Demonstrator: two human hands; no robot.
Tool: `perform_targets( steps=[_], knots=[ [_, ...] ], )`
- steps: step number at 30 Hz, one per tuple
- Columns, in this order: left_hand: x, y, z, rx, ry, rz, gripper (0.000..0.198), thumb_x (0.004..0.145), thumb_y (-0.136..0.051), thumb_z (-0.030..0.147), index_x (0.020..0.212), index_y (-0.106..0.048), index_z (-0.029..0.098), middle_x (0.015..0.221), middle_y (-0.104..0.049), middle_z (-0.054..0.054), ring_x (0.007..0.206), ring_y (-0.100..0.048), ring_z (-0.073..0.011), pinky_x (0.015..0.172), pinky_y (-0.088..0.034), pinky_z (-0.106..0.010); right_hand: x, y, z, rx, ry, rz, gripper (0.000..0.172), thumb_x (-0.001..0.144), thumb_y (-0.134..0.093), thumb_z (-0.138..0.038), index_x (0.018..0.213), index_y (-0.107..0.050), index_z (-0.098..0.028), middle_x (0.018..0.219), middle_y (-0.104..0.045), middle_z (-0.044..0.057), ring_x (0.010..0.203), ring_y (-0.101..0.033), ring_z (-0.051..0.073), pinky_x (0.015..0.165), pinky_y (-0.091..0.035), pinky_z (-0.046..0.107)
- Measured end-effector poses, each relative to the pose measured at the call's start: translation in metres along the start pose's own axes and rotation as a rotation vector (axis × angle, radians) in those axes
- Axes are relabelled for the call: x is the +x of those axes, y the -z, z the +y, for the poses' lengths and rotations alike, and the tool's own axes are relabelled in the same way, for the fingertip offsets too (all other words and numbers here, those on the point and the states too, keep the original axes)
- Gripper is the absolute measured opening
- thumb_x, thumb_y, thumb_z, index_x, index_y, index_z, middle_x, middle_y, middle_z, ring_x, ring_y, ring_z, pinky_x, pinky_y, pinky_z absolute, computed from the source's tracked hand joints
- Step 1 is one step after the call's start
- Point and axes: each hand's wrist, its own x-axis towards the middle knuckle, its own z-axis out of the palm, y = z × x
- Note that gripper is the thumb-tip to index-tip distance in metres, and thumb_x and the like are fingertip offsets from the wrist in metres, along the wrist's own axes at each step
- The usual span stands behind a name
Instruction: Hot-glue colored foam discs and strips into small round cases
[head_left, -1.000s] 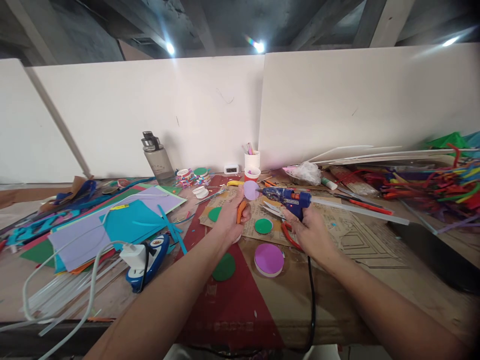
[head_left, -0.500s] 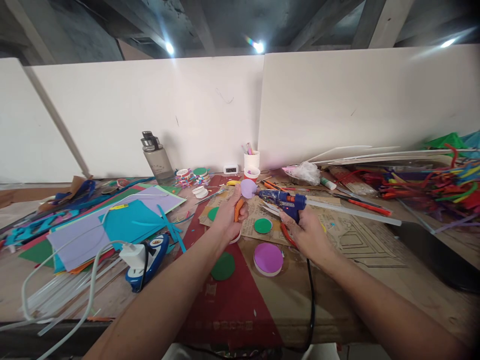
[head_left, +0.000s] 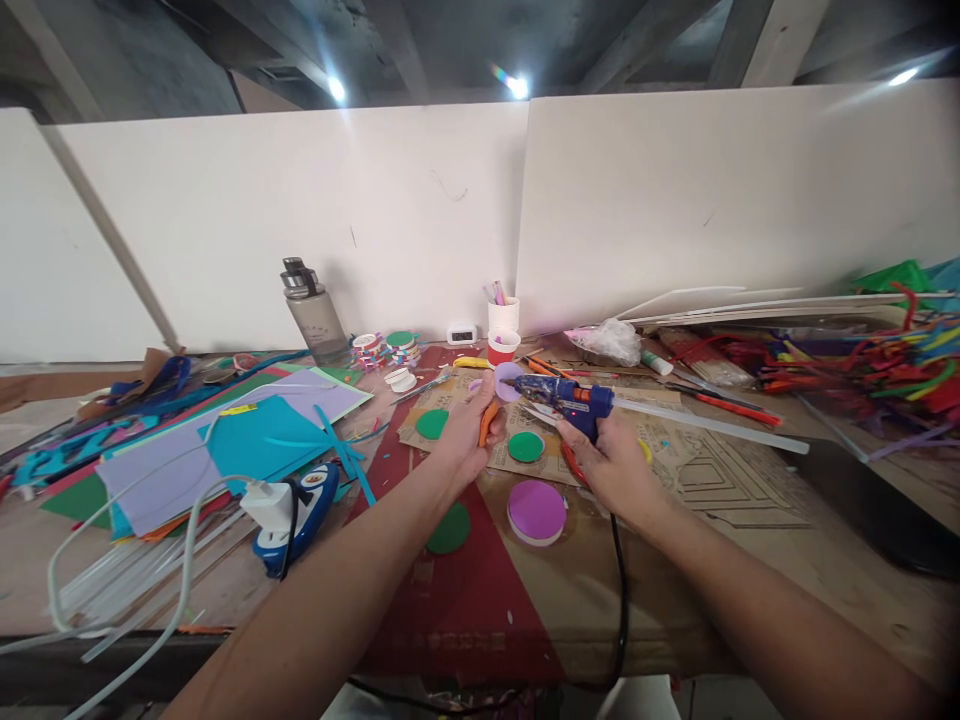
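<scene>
My left hand (head_left: 463, 433) is closed around an orange piece (head_left: 487, 421) and pinches a small lilac paper disc (head_left: 508, 381) above it. My right hand (head_left: 616, 463) grips a blue hot glue gun (head_left: 574, 398). Its nozzle points left and touches the lilac disc. A clear glue stick (head_left: 705, 424) sticks out of the gun's back to the right, and its black cord (head_left: 619, 590) runs down off the table's front edge. Both hands hover over a brown cardboard sheet (head_left: 697, 462).
Green paper circles (head_left: 526, 446) (head_left: 448, 527) and a white cap with a purple disc (head_left: 537, 512) lie below the hands. Coloured paper sheets (head_left: 247, 440), a second blue glue gun (head_left: 296, 515) and clear glue sticks lie left. A grey bottle (head_left: 311, 315), cups (head_left: 503, 332) and tape rolls stand behind. Pipe cleaners (head_left: 862, 370) pile up right.
The lilac disc has tilted and dropped a little toward the glue gun's nozzle, which now meets it. Both hands have shifted slightly; their grips are unchanged.
</scene>
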Motion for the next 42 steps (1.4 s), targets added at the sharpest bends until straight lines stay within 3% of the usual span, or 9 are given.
perform_targets(
  steps=[8, 16, 28, 38, 42],
  knots=[
    [-0.001, 0.002, -0.005, 0.081, 0.010, -0.059, 0.055, 0.067, -0.076, 0.062, 0.063, -0.046, 0.016, 0.049, -0.040, 0.006, 0.039, -0.030, -0.0022, 0.036, -0.020, -0.015, 0.004, 0.002, 0.006, 0.057, 0.002, 0.087, 0.039, 0.092, -0.049, -0.051, 0.110, -0.064, -0.019, 0.109, -0.072, 0.013, 0.102, -0.065, 0.031, 0.091, -0.048, 0.048],
    [0.000, 0.001, 0.003, 0.041, -0.039, -0.063, 0.049, 0.068, -0.077, 0.059, 0.071, -0.053, 0.016, 0.048, -0.038, 0.008, 0.038, -0.028, -0.0028, 0.037, -0.019, -0.016, 0.005, 0.005, 0.003, 0.044, -0.018, 0.099, 0.041, 0.092, -0.049, -0.050, 0.112, -0.064, -0.018, 0.110, -0.072, 0.014, 0.104, -0.066, 0.033, 0.090, -0.049, 0.049],
    [0.001, 0.001, 0.009, -0.014, -0.055, 0.005, 0.054, 0.068, -0.078, 0.058, 0.068, -0.043, 0.017, 0.050, -0.036, 0.009, 0.039, -0.030, -0.0022, 0.037, -0.018, -0.015, 0.002, 0.000, 0.002, 0.068, 0.002, 0.030, 0.040, 0.092, -0.050, -0.049, 0.112, -0.064, -0.017, 0.112, -0.071, 0.015, 0.107, -0.064, 0.033, 0.096, -0.046, 0.050],
    [0.003, 0.001, 0.004, -0.002, -0.034, 0.018, 0.053, 0.065, -0.081, 0.056, 0.067, -0.046, 0.017, 0.051, -0.041, 0.008, 0.038, -0.032, -0.0027, 0.036, -0.019, -0.015, -0.001, 0.000, 0.000, 0.020, 0.022, 0.019, 0.044, 0.091, -0.050, -0.049, 0.120, -0.061, -0.019, 0.114, -0.070, 0.014, 0.107, -0.063, 0.033, 0.094, -0.047, 0.049],
    [0.001, 0.000, 0.000, 0.022, -0.026, -0.021, 0.052, 0.064, -0.081, 0.057, 0.068, -0.048, 0.016, 0.050, -0.039, 0.008, 0.038, -0.032, -0.0026, 0.036, -0.019, -0.015, 0.000, 0.002, -0.002, 0.044, 0.017, 0.034, 0.039, 0.092, -0.049, -0.049, 0.109, -0.065, -0.018, 0.106, -0.073, 0.013, 0.100, -0.066, 0.032, 0.088, -0.050, 0.046]
  ],
)
